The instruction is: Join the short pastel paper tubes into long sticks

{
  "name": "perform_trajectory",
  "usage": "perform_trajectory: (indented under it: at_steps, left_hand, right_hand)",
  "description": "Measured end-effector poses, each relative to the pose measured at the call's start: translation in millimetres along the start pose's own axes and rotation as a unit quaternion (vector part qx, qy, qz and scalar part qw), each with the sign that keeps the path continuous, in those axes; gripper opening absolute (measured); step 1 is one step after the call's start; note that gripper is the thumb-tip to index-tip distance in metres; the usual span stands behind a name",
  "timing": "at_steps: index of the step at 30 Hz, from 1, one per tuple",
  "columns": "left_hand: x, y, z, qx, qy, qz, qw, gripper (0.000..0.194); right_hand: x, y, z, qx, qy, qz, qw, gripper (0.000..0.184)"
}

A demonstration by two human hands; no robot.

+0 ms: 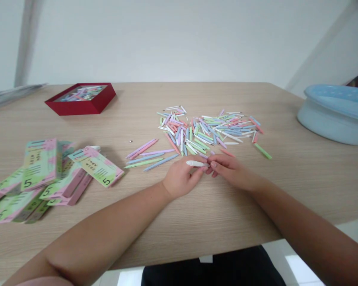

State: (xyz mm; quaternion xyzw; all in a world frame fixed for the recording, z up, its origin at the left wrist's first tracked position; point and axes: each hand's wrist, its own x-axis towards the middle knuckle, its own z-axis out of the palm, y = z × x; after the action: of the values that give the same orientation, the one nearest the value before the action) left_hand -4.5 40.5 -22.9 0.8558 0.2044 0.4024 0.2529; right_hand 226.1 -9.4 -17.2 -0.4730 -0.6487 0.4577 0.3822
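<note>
A white pen (195,163) lies across the fingers of my left hand (180,178), which is closed around it. At the pen's right end, my right hand (234,170) pinches with thumb and fingertips; the small part between those fingers is mostly hidden. Just beyond both hands spreads a heap of loose pen parts (203,133) in pink, lilac, blue, green and white, with thin refills among them. Left of the heap, several coloured pens (150,157) lie roughly side by side on the table.
Several green-and-pink boxes (41,167) marked 5 are piled on the left of the wooden table (197,222). A red box (83,106) with more pen parts stands at the back left. A light blue basin (331,123) sits at the right. A tiny metallic piece (131,141) lies alone.
</note>
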Motion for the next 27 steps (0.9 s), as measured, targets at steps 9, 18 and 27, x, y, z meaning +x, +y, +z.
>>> perform_trajectory:
  at_steps: [9, 18, 27]
  left_hand:
    - [11, -8, 7.7, -0.256, 0.055, -0.172, 0.950, 0.031]
    - [10, -12, 10.2, -0.458, 0.027, -0.305, 0.834, 0.043]
    - [11, -13, 7.6, -0.514, 0.000, -0.325, 0.794, 0.039]
  right_hand:
    - [7, 1, -2, 0.168, 0.042, 0.056, 0.983, 0.040]
    - [4, 3, -1, 0.231, 0.040, 0.037, 0.971, 0.031]
    - [4, 3, 0, 0.231, 0.006, 0.012, 0.973, 0.027]
